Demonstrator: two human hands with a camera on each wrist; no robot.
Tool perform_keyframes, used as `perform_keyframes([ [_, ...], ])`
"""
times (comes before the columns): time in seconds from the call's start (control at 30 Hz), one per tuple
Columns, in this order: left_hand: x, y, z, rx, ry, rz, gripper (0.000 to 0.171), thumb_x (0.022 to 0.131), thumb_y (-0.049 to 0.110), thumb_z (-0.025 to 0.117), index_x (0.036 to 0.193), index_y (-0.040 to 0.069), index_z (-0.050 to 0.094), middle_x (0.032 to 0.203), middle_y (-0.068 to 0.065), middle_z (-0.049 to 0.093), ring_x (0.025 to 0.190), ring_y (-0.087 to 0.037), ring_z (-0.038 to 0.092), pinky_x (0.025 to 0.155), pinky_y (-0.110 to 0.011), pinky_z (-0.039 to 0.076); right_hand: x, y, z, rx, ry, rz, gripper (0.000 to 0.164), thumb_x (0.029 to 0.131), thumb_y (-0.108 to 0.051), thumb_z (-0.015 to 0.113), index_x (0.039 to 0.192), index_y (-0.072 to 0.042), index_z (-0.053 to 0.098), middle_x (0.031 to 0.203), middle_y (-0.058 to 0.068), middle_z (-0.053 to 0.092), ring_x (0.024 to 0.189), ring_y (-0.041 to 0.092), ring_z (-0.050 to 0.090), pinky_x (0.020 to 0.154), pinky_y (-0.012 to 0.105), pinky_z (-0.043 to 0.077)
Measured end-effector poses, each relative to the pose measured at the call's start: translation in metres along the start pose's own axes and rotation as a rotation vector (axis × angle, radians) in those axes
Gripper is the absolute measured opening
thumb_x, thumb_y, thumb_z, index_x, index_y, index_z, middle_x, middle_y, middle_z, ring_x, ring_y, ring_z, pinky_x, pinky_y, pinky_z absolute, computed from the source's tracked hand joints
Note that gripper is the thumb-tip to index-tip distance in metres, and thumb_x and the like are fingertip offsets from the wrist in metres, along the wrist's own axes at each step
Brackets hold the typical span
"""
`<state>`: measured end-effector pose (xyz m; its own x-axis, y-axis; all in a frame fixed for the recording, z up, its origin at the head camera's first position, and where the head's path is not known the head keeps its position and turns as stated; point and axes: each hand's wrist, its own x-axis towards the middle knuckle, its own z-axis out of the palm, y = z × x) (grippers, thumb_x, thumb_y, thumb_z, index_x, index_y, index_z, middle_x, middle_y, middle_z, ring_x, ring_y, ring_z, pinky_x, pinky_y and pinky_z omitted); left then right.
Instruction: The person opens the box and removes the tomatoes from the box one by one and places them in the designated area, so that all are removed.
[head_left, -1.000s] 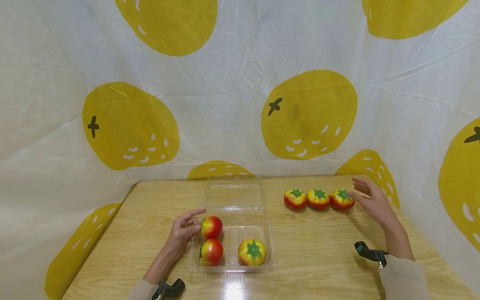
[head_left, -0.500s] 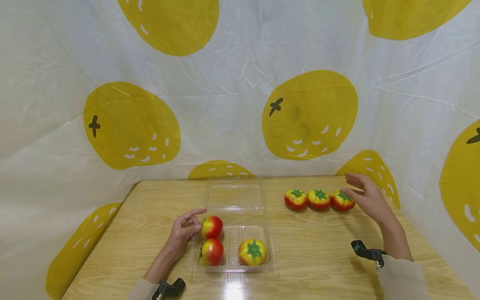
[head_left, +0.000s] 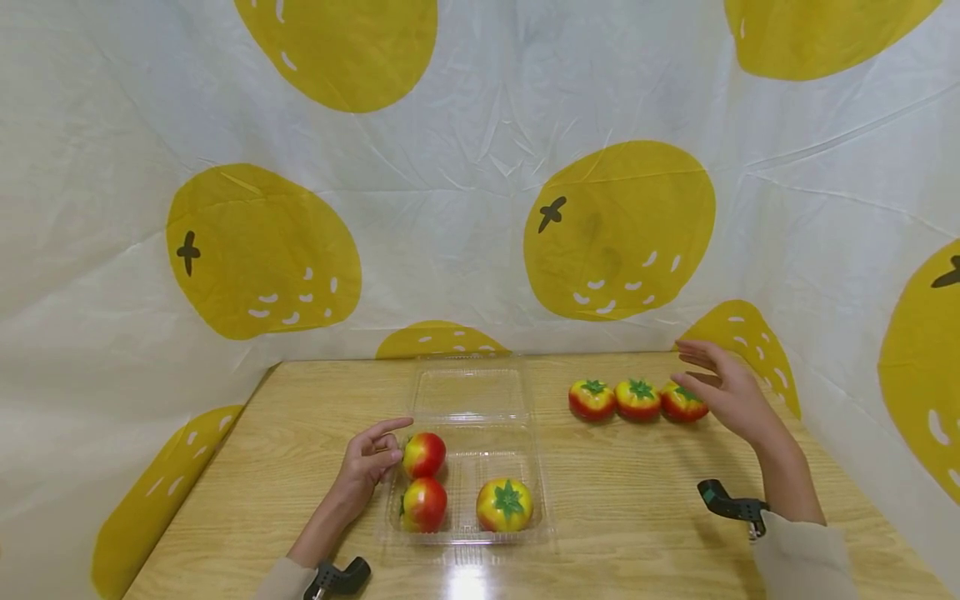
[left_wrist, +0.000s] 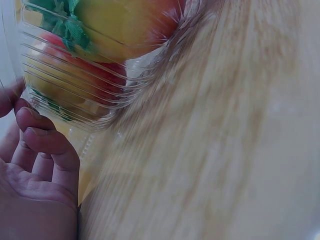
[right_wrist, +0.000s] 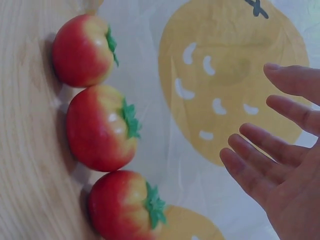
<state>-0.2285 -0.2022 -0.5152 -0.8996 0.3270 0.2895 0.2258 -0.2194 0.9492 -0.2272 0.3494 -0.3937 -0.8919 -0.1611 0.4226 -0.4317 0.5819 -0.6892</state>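
Note:
My left hand (head_left: 363,467) pinches the left rim of a clear plastic clamshell container (head_left: 467,533), which lies with its lid folded back; the left wrist view has the thumb and curled fingers at that rim. Inside sit two red-yellow toy tomatoes on their sides, the back one (head_left: 424,455) beside my fingertips and the front one (head_left: 424,505), plus an upright tomato (head_left: 505,505) at front right. My right hand (head_left: 727,392) hovers, fingers spread and holding nothing, above the rightmost (head_left: 681,406) of three tomatoes in a row, with a middle one (head_left: 637,400) and a left one (head_left: 592,400).
The wooden table (head_left: 615,500) carries the container left of centre and the tomato row at back right. A white curtain (head_left: 450,250) with yellow fruit prints hangs behind and at both sides. Dark camera mounts (head_left: 731,504) sit at the wrists.
My right hand has moved left and slightly up, over the rightmost tomato of the row. The left hand, container and tomatoes have stayed put.

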Motion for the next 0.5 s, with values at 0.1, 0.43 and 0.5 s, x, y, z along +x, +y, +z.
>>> perform_keyframes([
  [0.1, 0.0, 0.0, 0.0, 0.003, 0.004, -0.002, 0.052, 0.092, -0.009, 0.054, 0.141, -0.022, 0.044, 0.072, 0.006, 0.057, 0.053, -0.021, 0.035, 0.044, -0.039, 0.021, 0.001, -0.006, 0.001, 0.01, -0.004, -0.012, 0.052, 0.102, -0.013, 0.064, 0.148, 0.003, 0.047, 0.137, -0.019, 0.047, 0.12, -0.018, 0.044, 0.089, -0.001, 0.043],
  [0.43, 0.0, 0.001, 0.001, -0.008, -0.002, -0.001, 0.052, 0.092, -0.008, 0.054, 0.141, -0.021, 0.044, 0.073, 0.006, 0.057, 0.054, -0.024, 0.033, 0.045, -0.04, 0.02, 0.002, -0.02, 0.005, -0.028, -0.017, -0.055, 0.05, 0.1, -0.012, 0.066, 0.145, 0.002, 0.05, 0.142, 0.004, 0.053, 0.12, -0.016, 0.046, 0.091, -0.001, 0.043],
  [0.5, -0.001, 0.001, 0.0, -0.009, 0.0, -0.002, 0.052, 0.092, -0.008, 0.054, 0.141, -0.021, 0.044, 0.073, 0.006, 0.057, 0.054, -0.024, 0.033, 0.045, -0.04, 0.02, 0.002, -0.021, 0.006, -0.037, -0.023, -0.068, 0.05, 0.1, -0.012, 0.067, 0.145, 0.002, 0.05, 0.141, 0.001, 0.053, 0.121, -0.017, 0.046, 0.093, 0.0, 0.042],
])
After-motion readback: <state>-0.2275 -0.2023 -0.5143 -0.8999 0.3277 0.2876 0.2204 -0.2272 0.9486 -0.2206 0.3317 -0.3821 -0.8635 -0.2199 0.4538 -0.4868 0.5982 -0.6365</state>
